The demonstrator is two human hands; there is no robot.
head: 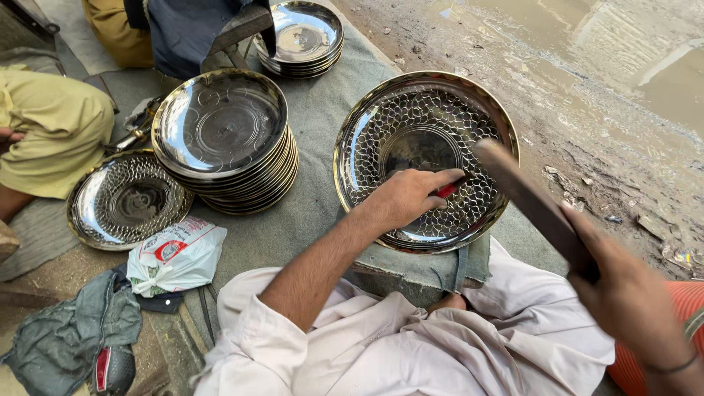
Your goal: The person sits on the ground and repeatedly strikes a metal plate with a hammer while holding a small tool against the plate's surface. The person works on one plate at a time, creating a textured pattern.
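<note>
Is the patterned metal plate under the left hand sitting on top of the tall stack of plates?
No, the patterned plate under the left hand lies alone on grey cloth, apart from the stack of plates.

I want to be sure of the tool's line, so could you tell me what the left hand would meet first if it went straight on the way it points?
Probably the patterned metal plate: the left hand already rests on it, pressing a red-handled tool toward its right rim.

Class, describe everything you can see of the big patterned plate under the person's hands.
The big plate is round, shiny metal with a gold-toned rim, a scale-like pattern across its surface and a plain circular centre. It lies flat on a grey cloth pad. The left hand rests on it, pressing a red-handled tool to its surface. The right hand holds a dark wooden bar above it.
</note>
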